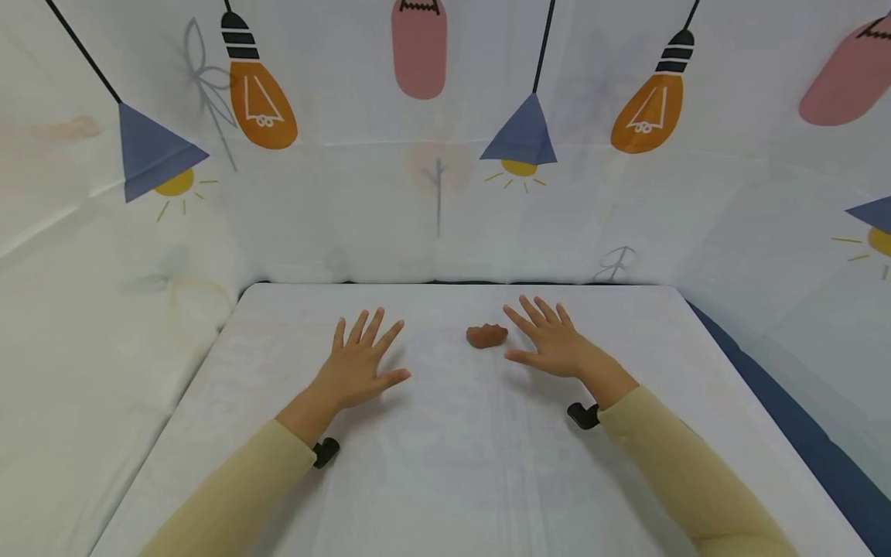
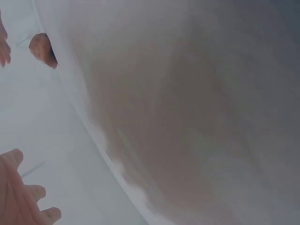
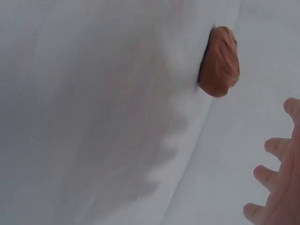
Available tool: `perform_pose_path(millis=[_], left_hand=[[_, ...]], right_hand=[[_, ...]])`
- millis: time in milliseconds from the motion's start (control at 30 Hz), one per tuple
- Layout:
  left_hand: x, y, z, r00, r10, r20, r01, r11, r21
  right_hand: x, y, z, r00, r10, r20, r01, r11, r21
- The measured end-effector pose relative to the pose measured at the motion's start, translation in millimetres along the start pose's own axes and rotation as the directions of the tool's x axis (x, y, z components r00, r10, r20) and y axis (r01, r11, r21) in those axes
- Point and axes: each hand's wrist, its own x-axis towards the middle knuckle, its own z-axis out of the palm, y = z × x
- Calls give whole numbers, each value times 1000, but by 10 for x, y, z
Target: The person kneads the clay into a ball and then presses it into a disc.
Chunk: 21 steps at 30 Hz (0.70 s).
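Note:
A small brown lump (image 1: 486,336) with an uneven, ridged top lies on the white table near its far edge; it looks like clay, though its kind is not certain. Just to the right of it, my right hand (image 1: 557,345) is spread above the table with its fingers apart, holding nothing. My left hand (image 1: 356,368) is spread the same way, farther off to the left of the lump. The right wrist view shows the lump (image 3: 220,63) beyond the fingertips (image 3: 266,177). In the left wrist view the lump (image 2: 42,49) sits at the upper left, with a gap from the left hand (image 2: 18,197).
A white cloth covers the table (image 1: 431,480). Behind it and at the sides hangs a pale curtain (image 1: 348,209) printed with lamps and bulbs. Dark blue fabric (image 1: 780,410) shows along the right edge. Each wrist carries a small black camera (image 1: 583,415).

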Motion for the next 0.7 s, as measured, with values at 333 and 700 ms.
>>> perform_pose_path(millis=[333, 700], left_hand=[[114, 177, 34, 999, 16, 37, -14, 998, -57], [224, 313, 77, 996, 8, 88, -1, 997, -81]], right_hand=[[211, -157, 77, 996, -28, 87, 19, 994, 103], [419, -232, 134, 983, -7, 182, -14, 993, 114]])
